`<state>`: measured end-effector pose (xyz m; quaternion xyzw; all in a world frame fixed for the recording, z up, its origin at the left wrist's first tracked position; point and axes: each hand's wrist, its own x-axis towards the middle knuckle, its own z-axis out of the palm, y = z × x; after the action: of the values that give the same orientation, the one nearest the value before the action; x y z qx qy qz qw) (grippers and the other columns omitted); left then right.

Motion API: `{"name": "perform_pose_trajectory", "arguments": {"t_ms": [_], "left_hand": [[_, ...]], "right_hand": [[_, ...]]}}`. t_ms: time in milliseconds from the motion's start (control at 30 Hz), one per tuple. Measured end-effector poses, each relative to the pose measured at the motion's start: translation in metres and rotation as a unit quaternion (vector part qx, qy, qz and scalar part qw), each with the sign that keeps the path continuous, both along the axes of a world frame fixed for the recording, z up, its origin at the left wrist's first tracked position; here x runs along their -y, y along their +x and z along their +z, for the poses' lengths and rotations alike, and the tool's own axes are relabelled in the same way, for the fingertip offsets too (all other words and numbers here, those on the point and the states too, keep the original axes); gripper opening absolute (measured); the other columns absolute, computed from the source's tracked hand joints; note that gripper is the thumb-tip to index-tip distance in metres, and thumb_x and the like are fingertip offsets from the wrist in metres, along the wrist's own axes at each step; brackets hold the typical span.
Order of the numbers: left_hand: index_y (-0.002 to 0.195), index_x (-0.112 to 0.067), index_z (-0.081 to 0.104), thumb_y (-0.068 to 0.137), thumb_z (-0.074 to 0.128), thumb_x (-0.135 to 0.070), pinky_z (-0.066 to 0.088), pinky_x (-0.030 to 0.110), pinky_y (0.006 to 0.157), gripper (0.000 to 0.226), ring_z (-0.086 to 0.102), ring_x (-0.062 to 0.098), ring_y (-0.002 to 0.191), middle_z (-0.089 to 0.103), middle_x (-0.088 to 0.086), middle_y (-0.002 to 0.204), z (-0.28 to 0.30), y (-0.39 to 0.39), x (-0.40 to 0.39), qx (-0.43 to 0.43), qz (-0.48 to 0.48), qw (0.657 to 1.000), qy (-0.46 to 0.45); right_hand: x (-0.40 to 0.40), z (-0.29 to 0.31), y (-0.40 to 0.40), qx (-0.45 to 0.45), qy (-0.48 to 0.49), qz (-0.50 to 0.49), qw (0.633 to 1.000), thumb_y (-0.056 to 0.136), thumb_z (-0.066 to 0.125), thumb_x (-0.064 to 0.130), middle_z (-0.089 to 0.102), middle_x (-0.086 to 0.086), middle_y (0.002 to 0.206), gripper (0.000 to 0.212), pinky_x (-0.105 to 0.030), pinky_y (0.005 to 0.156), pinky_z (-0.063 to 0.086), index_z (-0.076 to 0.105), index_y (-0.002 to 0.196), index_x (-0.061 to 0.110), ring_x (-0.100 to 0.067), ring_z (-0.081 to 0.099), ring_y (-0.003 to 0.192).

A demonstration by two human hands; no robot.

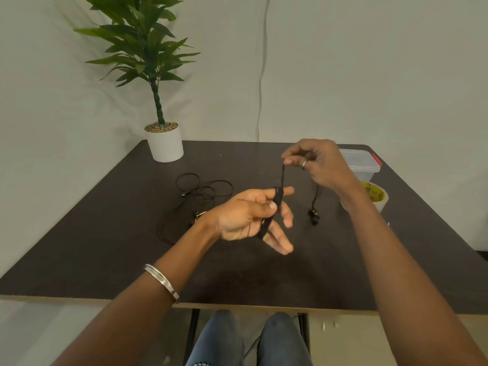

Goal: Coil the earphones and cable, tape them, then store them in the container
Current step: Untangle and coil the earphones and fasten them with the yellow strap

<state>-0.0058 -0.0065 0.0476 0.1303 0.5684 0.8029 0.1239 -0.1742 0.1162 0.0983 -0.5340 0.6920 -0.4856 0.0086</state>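
My left hand point(250, 216) is held palm up above the dark table point(105, 247), with black earphone wire point(276, 204) looped several times around its spread fingers. My right hand point(318, 162) is raised behind it and pinches the wire's free strand between thumb and fingertips. From the right hand the strand drops down to two black earbuds point(313, 216) that dangle just above the table. A second black cable point(203, 190) lies loose and tangled on the table to the left. A clear plastic container point(363, 163) with a red clip stands at the far right, partly behind my right hand.
A roll of tape point(376, 196) with a yellow core lies at the right, in front of the container and partly behind my right forearm. A potted plant point(165, 143) in a white pot stands at the table's back left corner. My knees show below the near edge.
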Motion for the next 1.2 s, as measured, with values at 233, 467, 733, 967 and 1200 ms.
{"name": "perform_pose_trajectory", "arguments": {"t_ms": [233,467,733,967,1200], "left_hand": [[0.144,0.002,0.025,0.094,0.036,-0.005,0.056,0.057,0.074,0.052,0.062,0.02,0.057,0.054,0.006,0.079,0.017,-0.005,-0.005,-0.104,0.134,0.959,0.226],[0.121,-0.008,0.04,0.102,0.028,-0.002,0.054,0.061,0.078,0.023,0.069,0.031,0.068,0.061,0.01,0.082,0.014,-0.012,0.02,-0.098,0.416,0.877,0.221],[0.093,-0.012,0.047,0.104,0.025,-0.006,0.05,0.059,0.089,0.025,0.071,0.031,0.085,0.058,0.004,0.087,-0.003,-0.005,0.039,-0.064,0.517,0.853,0.022],[0.101,-0.006,0.048,0.104,0.027,-0.008,0.051,0.045,0.09,0.022,0.071,0.02,0.085,0.057,0.007,0.09,-0.015,0.0,0.029,-0.02,0.489,0.846,-0.212],[0.133,-0.006,0.042,0.1,0.033,-0.005,0.054,0.06,0.075,0.033,0.054,0.022,0.057,0.045,0.008,0.074,-0.021,0.013,0.009,0.041,0.153,0.986,-0.05]], "right_hand": [[0.016,-0.065,0.041,0.181,-0.009,0.036,0.983,0.093,0.051,-0.004,0.063,0.004,0.063,0.037,-0.023,0.049,0.037,0.068,0.075,0.023,-0.015,0.05,0.057],[0.012,-0.078,0.074,0.21,0.105,0.098,0.967,0.095,0.056,0.012,0.061,0.003,0.065,0.015,-0.014,0.044,0.035,0.066,0.106,0.014,-0.001,0.045,0.043],[-0.006,-0.061,0.076,0.066,0.212,0.073,0.972,0.096,0.055,0.013,0.064,0.006,0.068,0.016,-0.006,0.053,0.039,0.068,0.105,0.01,0.007,0.058,0.056],[-0.008,-0.033,0.07,-0.14,0.244,0.047,0.958,0.093,0.059,0.02,0.066,0.007,0.073,0.011,-0.032,0.067,0.051,0.07,0.095,0.019,-0.009,0.061,0.069],[-0.01,0.001,0.045,-0.117,0.15,0.07,0.979,0.078,0.076,0.009,0.07,0.008,0.082,0.011,-0.008,0.07,0.043,0.076,0.088,0.015,-0.001,0.063,0.077]]}}
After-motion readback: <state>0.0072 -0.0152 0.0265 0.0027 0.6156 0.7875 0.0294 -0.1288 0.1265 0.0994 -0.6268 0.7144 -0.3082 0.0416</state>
